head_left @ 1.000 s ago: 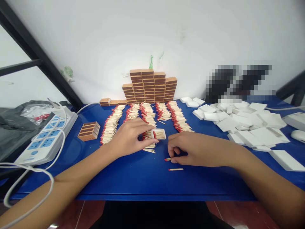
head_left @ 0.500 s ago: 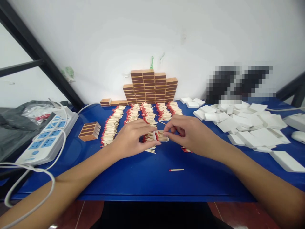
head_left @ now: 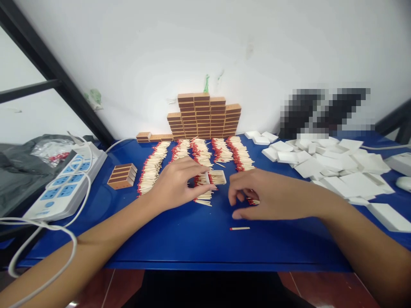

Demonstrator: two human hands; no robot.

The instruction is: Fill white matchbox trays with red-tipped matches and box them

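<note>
While pinching a white tray (head_left: 224, 177) by its left end in the left hand (head_left: 176, 182), spread just to its width, in the head view, exposes the matches inside (head_left: 218, 176), probably to steady it without blocking its right end. Holds it partly over the middle match row (head_left: 201, 156). Has the right hand (head_left: 263, 194) loosely curled just to its right, half unfurled, gripping nothing visible. Has a single match (head_left: 239, 228) lying nearby on the desk (head_left: 180, 239), and matchboxes (head_left: 195, 119) stacked against the wall (head_left: 128, 64), apparently for support.
</note>
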